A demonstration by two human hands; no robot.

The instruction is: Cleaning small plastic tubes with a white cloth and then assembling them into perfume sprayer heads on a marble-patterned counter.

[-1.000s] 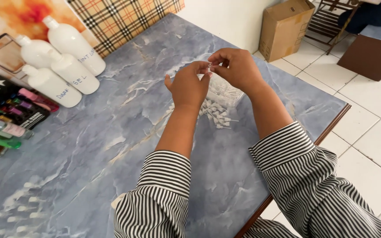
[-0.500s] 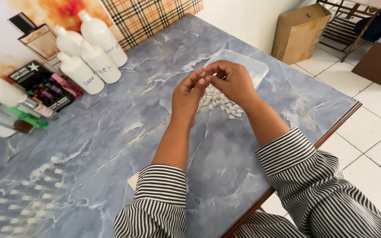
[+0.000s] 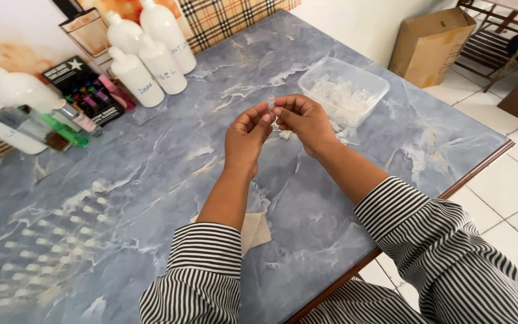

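Both hands are raised above the middle of the blue marbled table [image 3: 151, 198]. The left hand [image 3: 245, 139] and the right hand [image 3: 304, 119] meet fingertip to fingertip and together pinch a small clear piece [image 3: 270, 107], held upright between them; both grips are closed on it.

Just beyond the right hand stands a clear plastic tub [image 3: 367, 81] filled with similar clear pieces, with a few loose clear bits [image 3: 338, 129] lying on the table beside it. The tub sits near the table's far right side.

White bottles [image 3: 151, 63] and a dark box of small coloured vials [image 3: 82, 96] line the far left edge, well apart from the hands. A beige scrap [image 3: 254, 231] lies under the left forearm.

The wood-trimmed near edge [image 3: 475, 171] runs just beside the right forearm. A cardboard box [image 3: 430, 45] stands on the tiled floor beyond.
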